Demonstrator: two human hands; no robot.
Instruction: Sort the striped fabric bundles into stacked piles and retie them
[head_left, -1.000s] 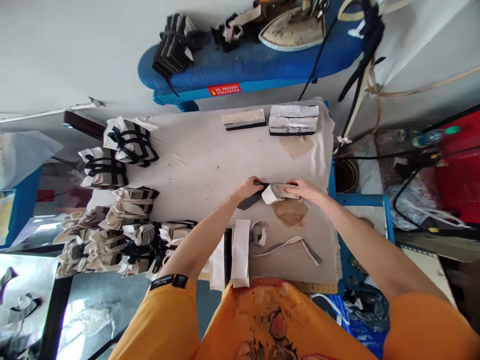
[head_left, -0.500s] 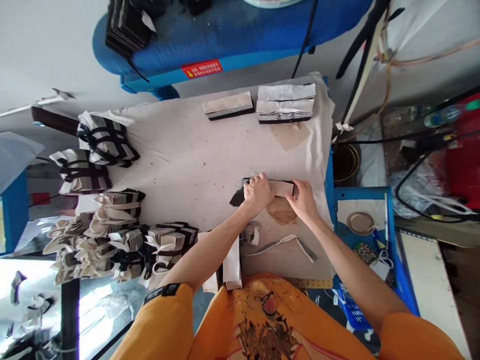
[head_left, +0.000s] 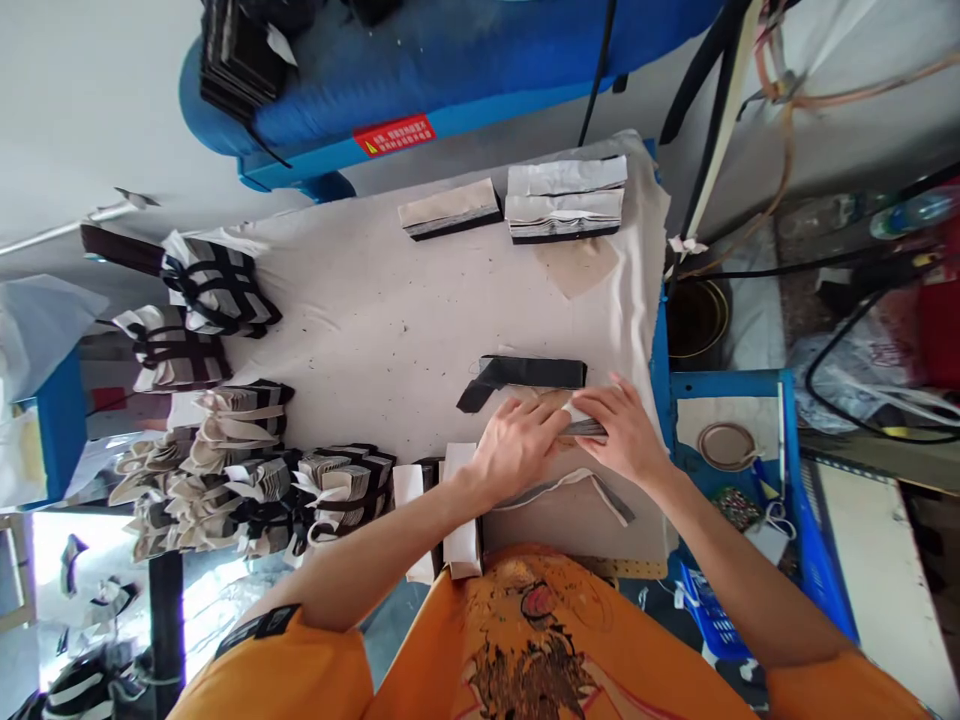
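A small cloth stack (head_left: 589,428), pale on top with grey layers along its side, lies on the near right part of the counter (head_left: 360,335), between the person's two hands. The right hand (head_left: 616,425) has its thumb and fingers closed around one end of it. The left hand (head_left: 526,440) rests over the other end with fingers bent; whether it grips or only presses cannot be told, since it covers that part. No tie shows around the stack, so this piece looks unfinished.

Just beyond the hands lies a bent black strip (head_left: 534,373), touched by neither. Nearer the person is a loose grey and white band (head_left: 574,478), partly hidden by the left hand. A pale folded piece (head_left: 460,545) sits at the near edge by the left forearm.

At the back stand a double stack (head_left: 566,200) and a single stack (head_left: 450,210), with no ties visible; these seem left to do. On the left, two bundles, an upper bundle (head_left: 217,285) and a lower bundle (head_left: 178,345), are bound with dark bands and appear done. More cloth bundles (head_left: 247,470) crowd below them, some with bands around them. Behind the counter runs a blue padded board (head_left: 450,75).
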